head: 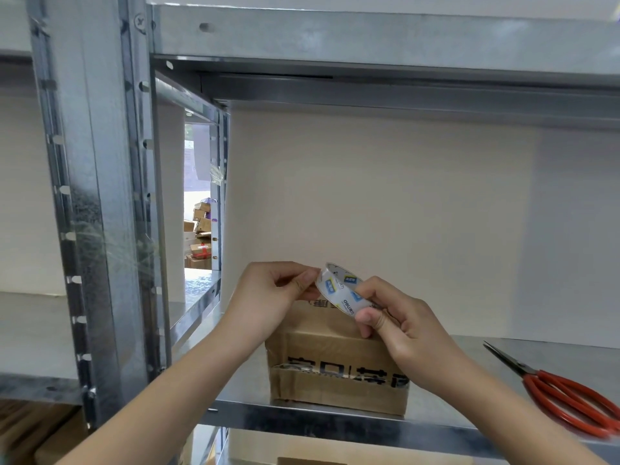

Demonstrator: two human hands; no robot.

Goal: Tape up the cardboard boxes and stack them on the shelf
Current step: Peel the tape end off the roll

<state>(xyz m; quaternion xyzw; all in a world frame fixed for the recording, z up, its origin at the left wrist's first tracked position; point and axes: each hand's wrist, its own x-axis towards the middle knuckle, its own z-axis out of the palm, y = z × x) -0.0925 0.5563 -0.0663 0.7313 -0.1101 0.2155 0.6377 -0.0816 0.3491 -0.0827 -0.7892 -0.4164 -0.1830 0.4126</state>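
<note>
Now we free the tape end above the cardboard box.

Our right hand [396, 317] grips the tape roll [342, 290] between thumb and fingers, directly above the cardboard box [335, 370]; our left hand [275, 297] is closed, its fingertips [303, 284] pinching at the roll's left rim. We judge the loose end not yet drawn out: hold the roll steady, lift the edge with a nail, pull straight. The box stands on the metal shelf [335, 418], at its front edge. Red-handled scissors [563, 394] lie well to the right of the box.
</note>
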